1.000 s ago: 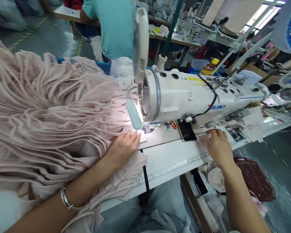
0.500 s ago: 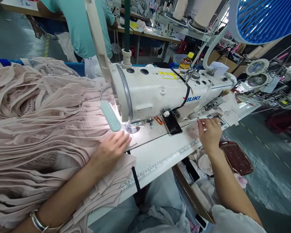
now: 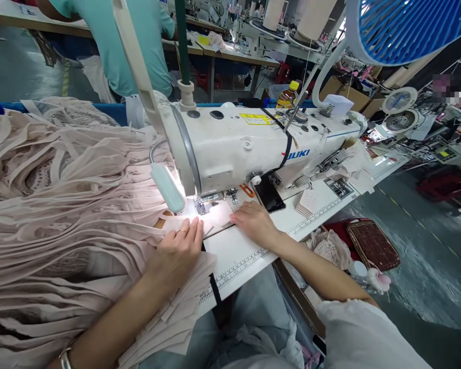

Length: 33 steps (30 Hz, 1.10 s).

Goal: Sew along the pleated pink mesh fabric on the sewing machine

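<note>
Now we rest our left hand [image 3: 179,256] palm down, fingers stretched flat, not gripping; pale cloth [image 3: 219,213] lies under and just beyond their tips, by the lit end of the sewing machine [image 3: 230,148]. Our right hand [image 3: 257,225] touches the cloth's right end with bent fingers; whether they pinch it, we cannot tell.

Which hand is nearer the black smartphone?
The right hand, just beside the smartphone; the left hand lies farther off, beside the heaped pale-pink fabric.
</note>
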{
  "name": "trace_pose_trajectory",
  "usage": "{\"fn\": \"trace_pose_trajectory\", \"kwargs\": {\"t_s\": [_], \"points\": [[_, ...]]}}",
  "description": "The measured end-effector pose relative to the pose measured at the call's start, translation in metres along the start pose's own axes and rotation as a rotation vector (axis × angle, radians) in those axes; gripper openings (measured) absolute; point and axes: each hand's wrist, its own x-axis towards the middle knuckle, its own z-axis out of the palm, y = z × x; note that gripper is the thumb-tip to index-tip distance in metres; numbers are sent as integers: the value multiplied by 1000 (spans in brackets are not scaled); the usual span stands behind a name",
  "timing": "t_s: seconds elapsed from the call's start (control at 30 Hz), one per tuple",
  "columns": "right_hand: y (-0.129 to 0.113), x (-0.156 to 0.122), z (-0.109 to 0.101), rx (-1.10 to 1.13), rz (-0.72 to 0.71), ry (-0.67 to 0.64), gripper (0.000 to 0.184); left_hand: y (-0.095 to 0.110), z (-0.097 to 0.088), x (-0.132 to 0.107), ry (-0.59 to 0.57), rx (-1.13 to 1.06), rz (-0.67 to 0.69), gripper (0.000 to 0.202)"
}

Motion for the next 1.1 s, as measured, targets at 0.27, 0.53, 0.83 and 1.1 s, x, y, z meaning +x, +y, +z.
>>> {"fn": "trace_pose_trajectory", "kwargs": {"t_s": [0.27, 0.53, 0.83, 1.1], "points": [[-4, 34, -3, -4, 13, -267, 22, 0, 4, 2, 18, -65, 21, 45], [-18, 29, -11, -168, -91, -380, 5, -1, 1, -3, -102, -169, -22, 51], [-28, 23, -6, -338, -83, -360, 8, 1, 0, 1, -196, -285, -70, 47], [-17, 43, 25, 14, 109, -199, 10, -2, 11, -3, -190, -404, -227, 45]]}}
